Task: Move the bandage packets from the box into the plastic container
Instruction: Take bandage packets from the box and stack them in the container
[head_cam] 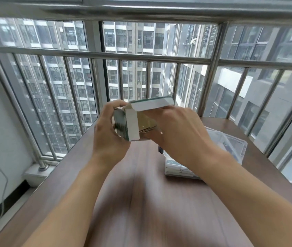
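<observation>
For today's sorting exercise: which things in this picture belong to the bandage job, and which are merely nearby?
Belonging to the job:
box, held in left hand
bandage packets under right hand
plastic container

Merely nearby:
table
window railing
cable

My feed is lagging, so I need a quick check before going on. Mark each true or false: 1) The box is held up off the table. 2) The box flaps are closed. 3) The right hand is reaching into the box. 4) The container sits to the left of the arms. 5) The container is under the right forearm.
1) True. The left hand grips the box above the table.
2) False. The flaps stand open, and packets show inside.
3) True. The right hand has its fingers at the box mouth, on the packets.
4) False. The container lies on the right side of the table.
5) True. The forearm crosses over it and hides part of it.
</observation>
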Tool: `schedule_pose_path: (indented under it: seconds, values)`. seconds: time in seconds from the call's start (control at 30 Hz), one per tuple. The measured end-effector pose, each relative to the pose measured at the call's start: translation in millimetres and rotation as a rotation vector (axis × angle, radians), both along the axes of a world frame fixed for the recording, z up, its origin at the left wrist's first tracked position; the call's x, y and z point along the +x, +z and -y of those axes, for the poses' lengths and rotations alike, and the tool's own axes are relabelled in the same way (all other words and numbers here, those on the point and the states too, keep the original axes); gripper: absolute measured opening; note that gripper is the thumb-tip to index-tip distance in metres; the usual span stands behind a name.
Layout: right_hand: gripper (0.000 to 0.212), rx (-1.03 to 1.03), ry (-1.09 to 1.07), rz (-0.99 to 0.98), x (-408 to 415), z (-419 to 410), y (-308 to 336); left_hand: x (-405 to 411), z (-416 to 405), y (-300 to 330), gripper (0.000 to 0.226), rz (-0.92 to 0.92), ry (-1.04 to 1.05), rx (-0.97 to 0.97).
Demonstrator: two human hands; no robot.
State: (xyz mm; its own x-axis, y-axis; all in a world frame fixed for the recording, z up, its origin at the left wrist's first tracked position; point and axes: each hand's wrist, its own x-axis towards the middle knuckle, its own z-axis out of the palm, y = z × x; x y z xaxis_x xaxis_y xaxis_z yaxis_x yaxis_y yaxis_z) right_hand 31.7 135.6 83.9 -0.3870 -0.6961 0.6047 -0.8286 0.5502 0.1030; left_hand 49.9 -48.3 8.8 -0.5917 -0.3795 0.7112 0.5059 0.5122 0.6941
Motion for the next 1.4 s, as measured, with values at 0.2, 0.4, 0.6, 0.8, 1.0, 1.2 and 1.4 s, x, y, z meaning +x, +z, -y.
schedule_pose_path:
  seconds: [0.2,0.4,0.6,0.8,1.0,1.2,1.4]
  values:
    - [0.030,0.040,-0.026,-0.076,-1.7,2.7,-9.8,2.4,-10.9,0.3,0.066,0.031,-0.012,-0.076]
    - [0.015,-0.069,0.056,0.153,-13.3,-10.6,6.4,3.1,-8.6,-1.1,0.074,0.134,0.058,-0.018]
    - [0.014,-0.391,0.161,0.732,-40.4,-41.4,26.8,-2.5,1.1,-10.2,0.075,0.360,0.054,0.242]
    - [0.021,-0.447,0.114,1.208,-67.3,-64.9,25.7,-9.9,13.9,-28.3,0.082,0.677,0.053,0.268]
    - [0.023,-0.325,0.091,1.351,-75.2,-73.0,15.5,8.0,-2.9,-0.1,0.078,0.059,0.201,0.179]
    - [0.022,-0.159,0.295,1.271,-61.9,-64.7,25.2,26.9,-63.7,31.2,0.058,0.132,-0.418,0.334]
    - [0.011,-0.095,0.240,0.996,-57.9,-56.2,27.1,28.0,-83.5,28.9,0.062,0.550,-0.745,0.580]
